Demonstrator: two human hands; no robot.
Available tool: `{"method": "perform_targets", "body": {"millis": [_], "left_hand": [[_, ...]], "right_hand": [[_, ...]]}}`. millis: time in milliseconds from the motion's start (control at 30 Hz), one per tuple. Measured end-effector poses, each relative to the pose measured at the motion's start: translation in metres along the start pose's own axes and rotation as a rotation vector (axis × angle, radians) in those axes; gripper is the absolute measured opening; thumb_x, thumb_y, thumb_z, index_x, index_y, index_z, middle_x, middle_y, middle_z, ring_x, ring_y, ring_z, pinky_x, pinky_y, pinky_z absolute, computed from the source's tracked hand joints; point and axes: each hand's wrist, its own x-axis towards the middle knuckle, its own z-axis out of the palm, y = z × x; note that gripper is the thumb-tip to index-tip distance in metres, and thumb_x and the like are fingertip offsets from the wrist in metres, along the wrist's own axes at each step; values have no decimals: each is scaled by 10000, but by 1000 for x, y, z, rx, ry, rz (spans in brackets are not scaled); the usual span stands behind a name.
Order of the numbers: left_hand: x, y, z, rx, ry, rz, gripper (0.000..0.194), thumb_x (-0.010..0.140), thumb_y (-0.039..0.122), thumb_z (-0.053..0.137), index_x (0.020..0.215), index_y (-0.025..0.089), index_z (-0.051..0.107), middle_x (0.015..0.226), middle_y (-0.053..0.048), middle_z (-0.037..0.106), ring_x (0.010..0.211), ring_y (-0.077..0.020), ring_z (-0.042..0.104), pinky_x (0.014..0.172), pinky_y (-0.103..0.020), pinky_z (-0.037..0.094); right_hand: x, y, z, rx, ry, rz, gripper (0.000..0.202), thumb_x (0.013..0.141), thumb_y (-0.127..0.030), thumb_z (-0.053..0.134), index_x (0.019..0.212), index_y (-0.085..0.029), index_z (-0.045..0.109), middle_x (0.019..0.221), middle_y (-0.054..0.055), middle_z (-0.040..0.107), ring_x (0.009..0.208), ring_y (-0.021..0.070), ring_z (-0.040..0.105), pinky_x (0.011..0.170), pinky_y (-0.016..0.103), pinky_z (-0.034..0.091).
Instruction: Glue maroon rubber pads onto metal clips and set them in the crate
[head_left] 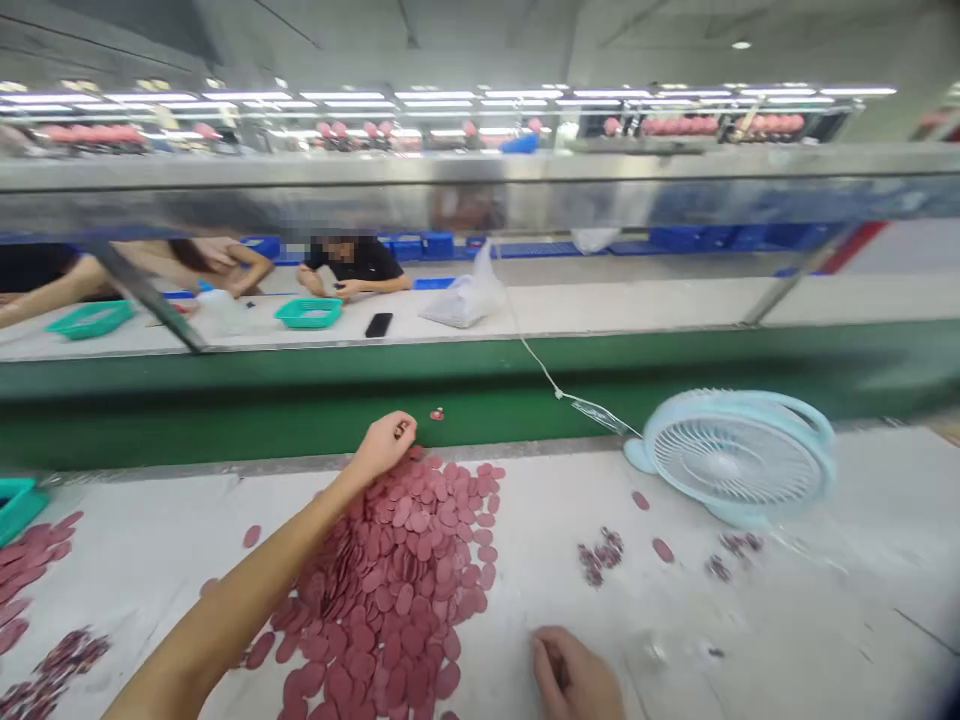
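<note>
My left hand (386,442) reaches to the far edge of the table, at the top of a large heap of flat, dark-red oval discs (405,560). Its fingers are curled closed, and a small dark patch shows between them; what it is I cannot make out. Just beyond it, a small red piece with a pale spot (437,414) is seen against the green strip (480,405). My right hand (576,675) rests low on the white tabletop, right of the heap, fingers curled in; anything inside is hidden.
Small clusters of dark-red bits (601,556) and loose discs lie to the right, near a light-blue fan (739,455) with a white cord. A green tray (19,508) stands at the left edge. Across the strip, people work beside green trays (309,313), a phone (379,325) and a plastic bag (466,295).
</note>
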Motion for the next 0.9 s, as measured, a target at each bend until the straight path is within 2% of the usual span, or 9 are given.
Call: {"method": "perform_targets", "body": {"millis": [133,200,267,333,433,533,667,767,900], "left_hand": [[-31,121,78,-146,-257,451,265,980,365,612,1160,175,662,1152,-86,693,958,-203,682,852,-412,589],[-48,170,105,-175,-333,612,235,972,373,609,1072,181,699,1056,-68,704,901,-196,683,839,-385,578],[-56,203,119,-180,-356,705,248,950,428,618,1033,226,736,1004,-64,700,883,-197,686,823,-329,569],[-49,216,121,-173,-335,738,333,880,533,683,1083,275,740,1022,-66,698,960,-231,682,840,-331,565],[-18,204,107,-156,-232,651,459,862,590,684,1219,304,701,1220,-90,676,1170,-284,623,965,-387,536],[28,166,83,-138,-62,398,358,969,465,590,1236,245,678,1299,-108,652,1219,-277,599,1060,-454,491],[74,112,60,-139,121,42,373,972,363,623,1306,200,605,1365,-123,607,1152,-269,636,965,-500,555],[86,92,56,-207,104,-87,370,965,356,637,1293,185,609,1321,-118,629,1109,-260,655,925,-481,577],[77,98,51,-400,42,-137,360,968,357,632,1284,185,614,1309,-116,636,1095,-253,660,917,-473,580]], "right_hand": [[-2,-7,-9,-12,-77,-25,318,999,-390,461,922,-220,718,698,26,727,623,196,688,594,276,463],[-2,-8,-11,-15,-70,-12,285,991,-361,477,917,-225,717,707,17,728,622,188,683,593,272,449],[-3,-6,-9,-3,-58,-27,275,990,-349,476,914,-224,710,710,17,726,617,186,679,592,274,449],[-3,-2,-6,19,-42,-60,275,992,-355,473,910,-226,703,699,16,720,601,186,674,583,277,455],[-3,5,0,58,-5,-70,303,999,-397,462,895,-239,698,681,12,708,584,190,668,570,284,463],[-3,9,7,75,24,-46,366,1007,-458,438,873,-244,703,656,13,686,561,189,647,548,285,447],[-3,12,13,68,42,-47,420,1009,-491,414,841,-242,708,630,13,672,522,175,613,523,276,414],[-3,15,15,56,45,-50,429,1012,-488,403,832,-241,705,619,10,672,506,166,597,515,268,401],[-3,14,14,69,39,-61,412,1013,-459,403,846,-232,704,617,12,671,515,166,597,526,266,404]]}}
